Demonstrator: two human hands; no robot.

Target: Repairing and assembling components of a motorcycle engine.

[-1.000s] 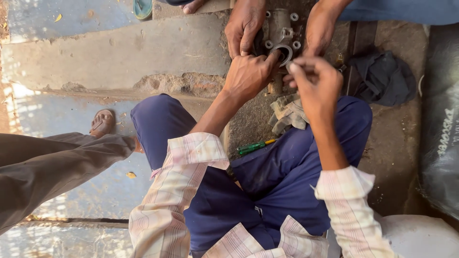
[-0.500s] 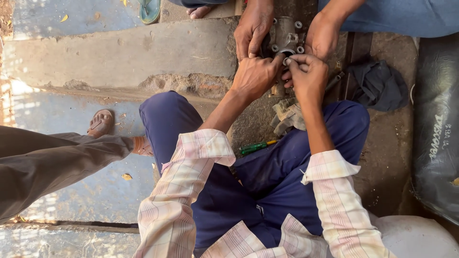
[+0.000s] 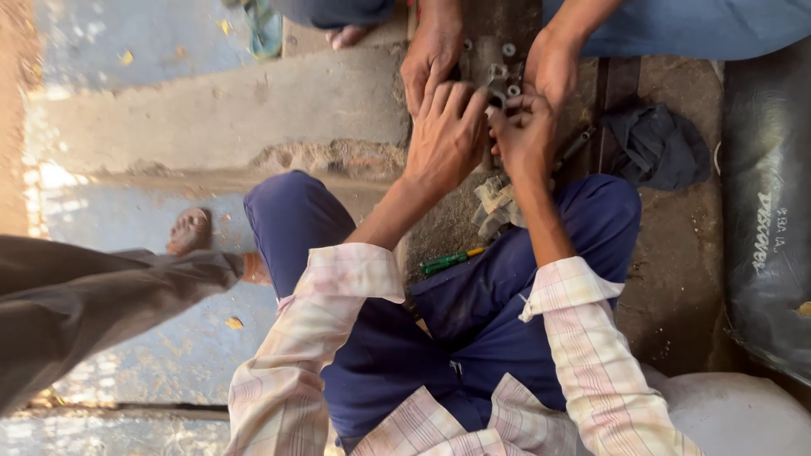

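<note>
Head view: grey metal engine part [image 3: 498, 72], studded, greasy, both hands touching.

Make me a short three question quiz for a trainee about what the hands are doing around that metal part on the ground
1. True or false: only the wearer's two hands touch the grey metal part.
2. Which tool lies on the ground between the wearer's legs? A) a hammer B) a green-handled screwdriver C) a saw
3. What lies to the right of the metal part, beside the other person's hand?

Key:
1. False. The wearer's left hand and right hand are at its near side, and another person's two hands rest on its far side.
2. B
3. A dark crumpled cloth.
</note>
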